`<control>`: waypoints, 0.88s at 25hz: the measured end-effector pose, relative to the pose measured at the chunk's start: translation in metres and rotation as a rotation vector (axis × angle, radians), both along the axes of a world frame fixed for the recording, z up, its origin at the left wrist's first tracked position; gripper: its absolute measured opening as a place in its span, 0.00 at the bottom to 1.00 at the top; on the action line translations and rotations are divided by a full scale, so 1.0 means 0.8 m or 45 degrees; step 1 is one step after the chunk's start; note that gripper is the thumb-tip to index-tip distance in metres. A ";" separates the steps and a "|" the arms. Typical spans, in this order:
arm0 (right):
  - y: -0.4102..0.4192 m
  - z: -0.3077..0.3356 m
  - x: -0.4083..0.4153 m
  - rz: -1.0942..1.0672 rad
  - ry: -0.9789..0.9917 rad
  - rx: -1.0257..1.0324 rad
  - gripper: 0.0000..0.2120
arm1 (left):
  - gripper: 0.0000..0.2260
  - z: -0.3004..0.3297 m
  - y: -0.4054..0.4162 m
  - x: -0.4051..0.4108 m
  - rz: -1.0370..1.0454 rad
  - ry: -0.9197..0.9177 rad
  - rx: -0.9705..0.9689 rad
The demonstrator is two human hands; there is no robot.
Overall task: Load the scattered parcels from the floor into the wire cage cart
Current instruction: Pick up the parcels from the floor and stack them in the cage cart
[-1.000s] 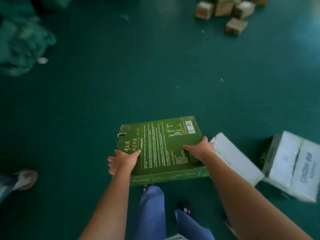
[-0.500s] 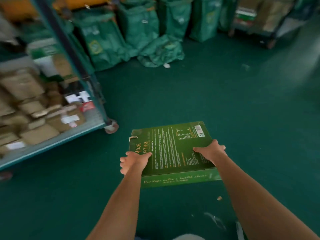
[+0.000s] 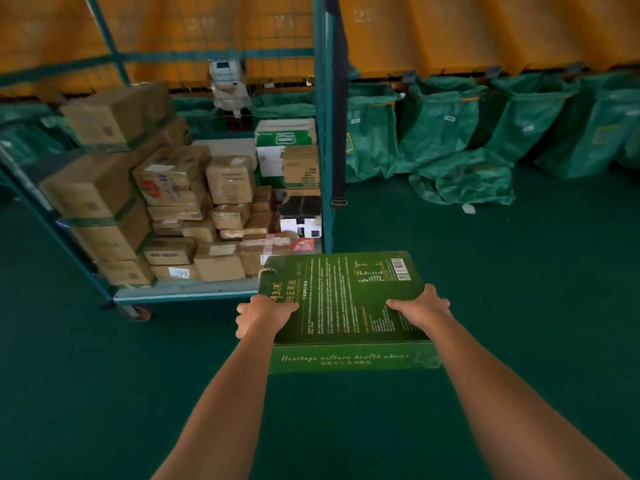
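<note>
Both arms out front, flat green box (image 3: 341,299) carried level above the floor (image 3: 519,306). Left hand (image 3: 263,315) clamped on the left edge, thumb on top; right hand (image 3: 420,306) wrapped over the right edge, fingers underneath out of sight. Box now nosing up to the open front of the wire cage cart (image 3: 325,133), far corner just short of the cart deck. Half a second back, cart off at the left edge of view; a second back, nothing but floor and loose parcels. So: pickup done, turn made, lined up for the drop-in. Inside, brown cartons (image 3: 173,216) stacked high on the left, lower on the right. Beyond, green sacks (image 3: 460,140) against an orange wall (image 3: 485,29).
</note>
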State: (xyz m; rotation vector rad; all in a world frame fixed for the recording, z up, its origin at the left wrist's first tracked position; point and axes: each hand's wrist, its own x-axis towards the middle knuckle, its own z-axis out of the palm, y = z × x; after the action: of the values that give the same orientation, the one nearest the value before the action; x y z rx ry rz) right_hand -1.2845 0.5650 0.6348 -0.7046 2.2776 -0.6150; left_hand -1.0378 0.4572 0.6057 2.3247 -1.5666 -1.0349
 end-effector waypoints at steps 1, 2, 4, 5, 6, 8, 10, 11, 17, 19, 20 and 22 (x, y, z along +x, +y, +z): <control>-0.026 0.002 0.007 0.020 0.007 -0.003 0.45 | 0.34 0.000 -0.023 0.008 0.021 -0.009 -0.006; -0.056 0.003 0.011 0.047 0.012 -0.013 0.45 | 0.34 -0.001 -0.050 0.014 0.047 -0.016 -0.015; -0.115 0.005 0.013 0.103 0.025 -0.039 0.44 | 0.34 0.000 -0.101 0.021 0.077 -0.019 -0.031; -0.148 0.007 0.012 0.136 0.038 -0.058 0.43 | 0.33 0.004 -0.127 0.023 0.084 -0.009 -0.044; -0.179 0.009 0.010 0.172 0.050 -0.067 0.43 | 0.33 0.005 -0.150 0.025 0.085 -0.001 -0.059; -0.248 0.015 0.007 0.263 0.066 -0.069 0.43 | 0.30 0.012 -0.200 0.030 0.104 -0.012 -0.100; -0.310 0.021 0.010 0.375 0.091 -0.056 0.42 | 0.27 0.022 -0.242 0.041 0.136 -0.020 -0.121; -0.339 0.025 0.015 0.428 0.097 -0.061 0.41 | 0.26 0.029 -0.263 0.047 0.151 -0.028 -0.138; -0.526 0.037 0.079 0.631 0.088 -0.093 0.39 | 0.22 0.052 -0.410 0.123 0.193 -0.099 -0.268; -0.590 0.042 0.109 0.660 0.075 -0.116 0.39 | 0.24 0.059 -0.469 0.155 0.209 -0.113 -0.302; -0.623 0.044 0.125 0.663 0.081 -0.126 0.38 | 0.25 0.062 -0.500 0.172 0.217 -0.123 -0.310; -0.684 0.053 0.157 0.675 0.104 -0.135 0.34 | 0.26 0.068 -0.560 0.206 0.241 -0.116 -0.322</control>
State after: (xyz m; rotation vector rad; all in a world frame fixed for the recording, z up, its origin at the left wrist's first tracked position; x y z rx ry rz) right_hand -1.1590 0.0177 0.6773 -1.3453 2.0114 -0.4548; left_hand -0.8734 0.0094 0.6601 2.3156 -1.3821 -0.6564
